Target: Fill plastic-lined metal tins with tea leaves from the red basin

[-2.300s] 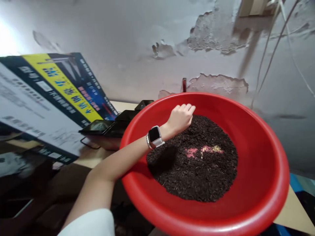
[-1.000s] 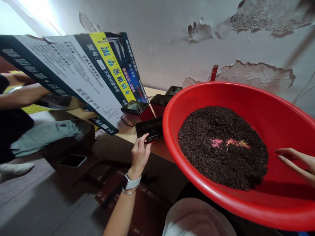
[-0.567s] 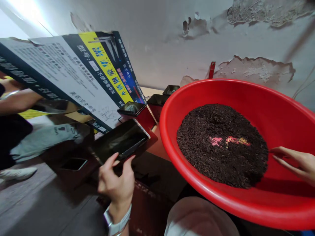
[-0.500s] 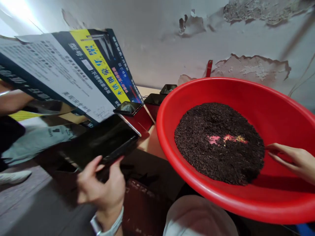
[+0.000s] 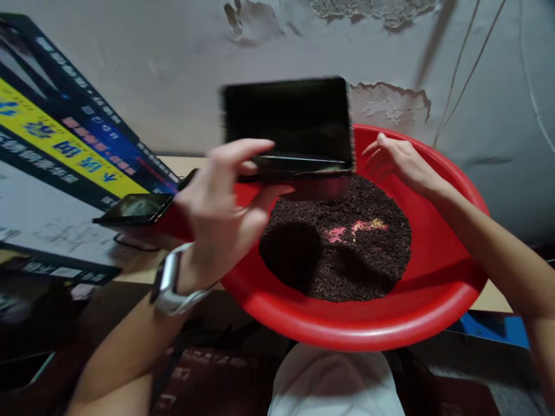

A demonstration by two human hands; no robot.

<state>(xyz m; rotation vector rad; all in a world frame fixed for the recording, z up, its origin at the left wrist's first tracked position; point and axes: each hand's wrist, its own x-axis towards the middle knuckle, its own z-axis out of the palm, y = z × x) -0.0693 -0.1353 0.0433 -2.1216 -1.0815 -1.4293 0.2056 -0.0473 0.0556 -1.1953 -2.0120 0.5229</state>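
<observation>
My left hand, with a watch on the wrist, grips a black phone by its lower edge and holds it up above the near-left side of a big red basin. The basin holds a heap of dark grains with a few pink and yellow bits in the middle. Reaching over the basin's far rim, my right hand has its fingers spread, just right of the phone, holding nothing. The picture is smeared by motion.
A large printed cardboard box leans at the left. Another dark phone lies on a red box beside the basin. A peeling wall with hanging cables stands behind. A blue thing shows under the basin's right side.
My left hand left the grains, took a phone from the table at the left and lifted it over the basin. My right hand moved from the right rim to the far rim.
</observation>
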